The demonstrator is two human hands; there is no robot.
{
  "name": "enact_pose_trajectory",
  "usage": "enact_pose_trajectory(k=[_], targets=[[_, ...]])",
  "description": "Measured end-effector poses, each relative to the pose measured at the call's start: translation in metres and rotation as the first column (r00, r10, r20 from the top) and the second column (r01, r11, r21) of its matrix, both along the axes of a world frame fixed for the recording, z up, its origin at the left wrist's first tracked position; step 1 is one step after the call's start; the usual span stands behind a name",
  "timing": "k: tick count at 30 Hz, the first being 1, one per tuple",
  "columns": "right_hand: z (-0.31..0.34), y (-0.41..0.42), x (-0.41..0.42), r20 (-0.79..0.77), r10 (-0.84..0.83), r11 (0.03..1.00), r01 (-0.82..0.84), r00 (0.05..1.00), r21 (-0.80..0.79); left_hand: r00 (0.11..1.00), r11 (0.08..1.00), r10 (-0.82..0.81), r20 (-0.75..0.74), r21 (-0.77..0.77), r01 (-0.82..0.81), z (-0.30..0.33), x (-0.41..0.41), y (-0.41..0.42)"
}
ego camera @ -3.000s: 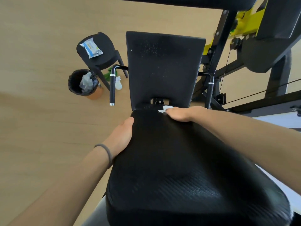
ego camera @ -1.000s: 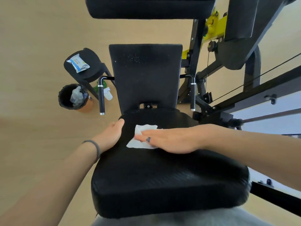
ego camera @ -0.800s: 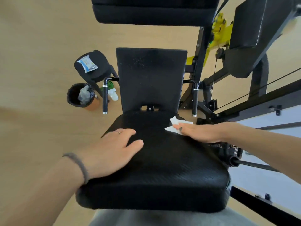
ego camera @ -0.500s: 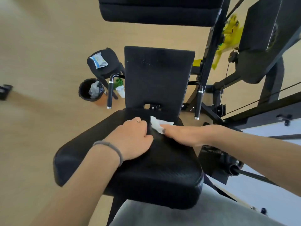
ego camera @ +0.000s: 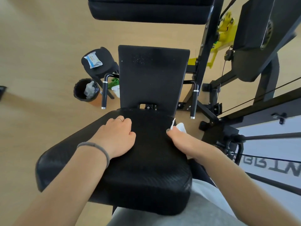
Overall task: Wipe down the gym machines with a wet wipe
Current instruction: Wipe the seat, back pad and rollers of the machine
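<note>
My left hand lies on the seat pad, fingers loosely curled and empty, steadying it. My right hand grips the wet wipe over the pad's right edge (presumably wiping the side).

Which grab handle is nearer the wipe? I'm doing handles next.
The handle on the image's right; the wet wipe sits just below it, while the other handle is across the seat.

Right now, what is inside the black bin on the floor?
The black bin holds crumpled, pale grey-white material, maybe used wipes or a liner. Whatever lies under it, and the bin's bottom, is covered.
</note>
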State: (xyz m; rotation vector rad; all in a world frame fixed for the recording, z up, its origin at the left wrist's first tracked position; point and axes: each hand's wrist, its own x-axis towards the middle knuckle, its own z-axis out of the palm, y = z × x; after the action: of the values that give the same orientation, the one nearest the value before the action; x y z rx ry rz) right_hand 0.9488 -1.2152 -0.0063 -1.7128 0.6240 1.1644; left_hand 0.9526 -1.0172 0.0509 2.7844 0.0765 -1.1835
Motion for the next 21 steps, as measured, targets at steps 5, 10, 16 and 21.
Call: enact_pose_trajectory(k=[5, 10, 16, 21], targets=[[-0.076, 0.006, 0.051, -0.099, -0.17, 0.985, 0.166, 0.98, -0.055, 1.0, 0.999, -0.031, -0.001, 0.022, 0.031, -0.001, 0.001, -0.003], [-0.116, 0.01, 0.086, -0.058, -0.102, 0.992, 0.097, 0.993, -0.081, 1.0, 1.0, -0.021, -0.015, 0.013, 0.021, -0.002, 0.003, -0.002], [-0.118, 0.002, 0.079, 0.075, 0.211, 0.971, -0.2, 0.975, -0.134, 0.999, 0.999, -0.032, -0.003, -0.004, 0.032, 0.0, 0.002, 0.0], [-0.093, 0.021, 0.081, 0.12, 0.472, 0.878, -0.454, 0.873, -0.15, 0.999, 0.999, -0.04, 0.001, -0.025, 0.04, 0.001, 0.002, 0.0]])
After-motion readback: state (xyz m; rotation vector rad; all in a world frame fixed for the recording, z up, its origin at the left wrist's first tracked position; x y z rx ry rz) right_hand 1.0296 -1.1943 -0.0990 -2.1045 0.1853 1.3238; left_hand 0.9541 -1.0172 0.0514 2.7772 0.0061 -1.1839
